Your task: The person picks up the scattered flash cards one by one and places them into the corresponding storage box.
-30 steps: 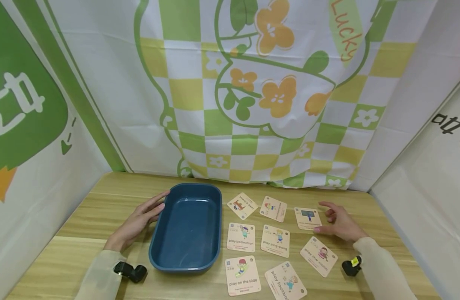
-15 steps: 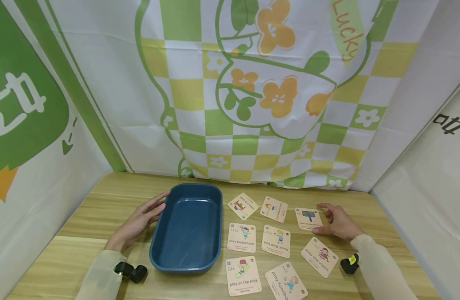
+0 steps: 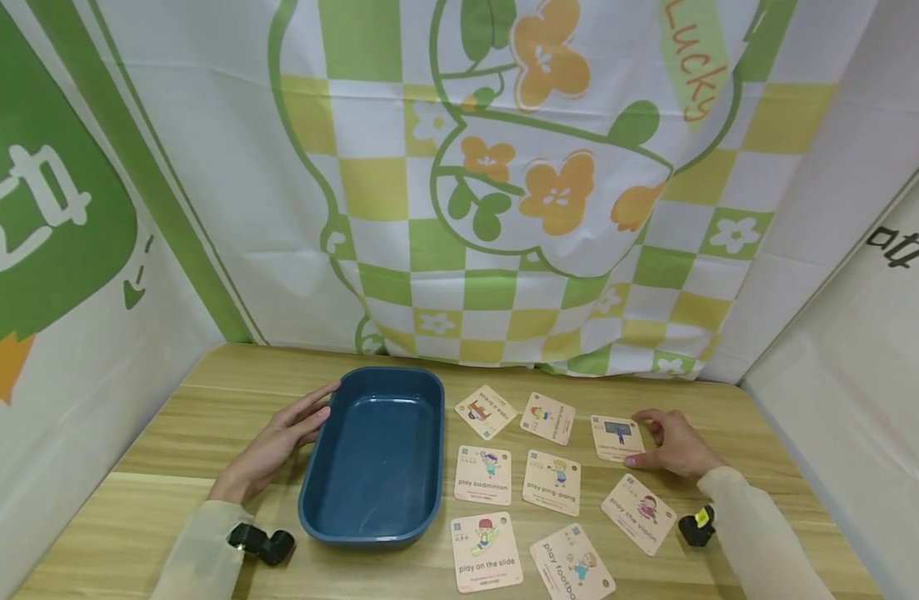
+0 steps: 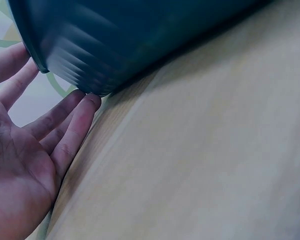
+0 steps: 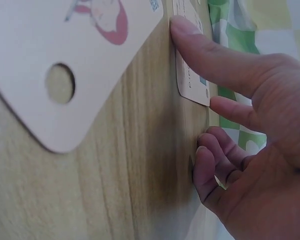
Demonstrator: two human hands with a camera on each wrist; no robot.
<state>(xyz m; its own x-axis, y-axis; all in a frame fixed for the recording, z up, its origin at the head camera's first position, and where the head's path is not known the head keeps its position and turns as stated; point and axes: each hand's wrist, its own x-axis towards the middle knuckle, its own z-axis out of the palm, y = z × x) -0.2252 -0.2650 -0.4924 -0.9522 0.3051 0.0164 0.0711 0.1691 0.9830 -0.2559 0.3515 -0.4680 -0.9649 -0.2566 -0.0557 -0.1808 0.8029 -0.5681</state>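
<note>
On the table, my right hand (image 3: 680,444) has its thumb at the near edge of a picture card (image 3: 616,437) showing a blackboard, and its index finger at the right corner. They pinch it by its edges, while the other fingers (image 5: 206,167) curl in beside it. The card still looks flat on the wood. My left hand (image 3: 272,446) rests against the left wall of a deep blue plastic tray (image 3: 437,467); in the left wrist view its straight fingers (image 4: 77,122) touch the tray's rim and underside.
Nearest the right hand lies a violin card (image 3: 639,512). Several more cards, such as the badminton card (image 3: 482,475) and the football card (image 3: 571,562), lie between tray and right hand. A patterned cloth (image 3: 504,317) hangs behind the table (image 3: 167,467).
My right hand has moved slightly left, and its index finger has come in to the blackboard card's edge. The left hand and the tray have stayed still.
</note>
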